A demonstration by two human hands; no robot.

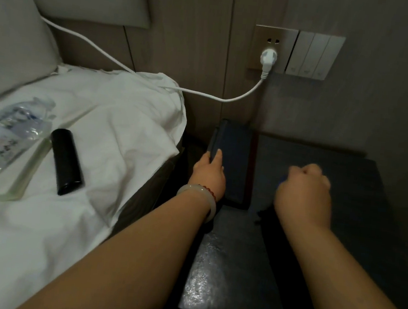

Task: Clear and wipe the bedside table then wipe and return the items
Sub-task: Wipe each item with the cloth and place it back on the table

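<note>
The dark bedside table (360, 197) stands to the right of the bed. My left hand (209, 174) grips the left edge of a dark flat rectangular object (234, 157), like a tablet or book, that rests on the table's left side. My right hand (305, 193) is closed in a fist over the table's middle; a bit of blue shows at its left edge, and I cannot tell what it is. On the white bed sheet (115, 119) lie a clear plastic water bottle (9, 132), a black cylinder (66, 161) and a flat glass tray (16, 181).
A white cable (204, 94) runs from a plug (268, 58) in the wall socket across the bed corner to the left. Light switches (311, 54) sit beside the socket. A grey padded headboard (13, 31) rises at the left. The wall stands close behind the table.
</note>
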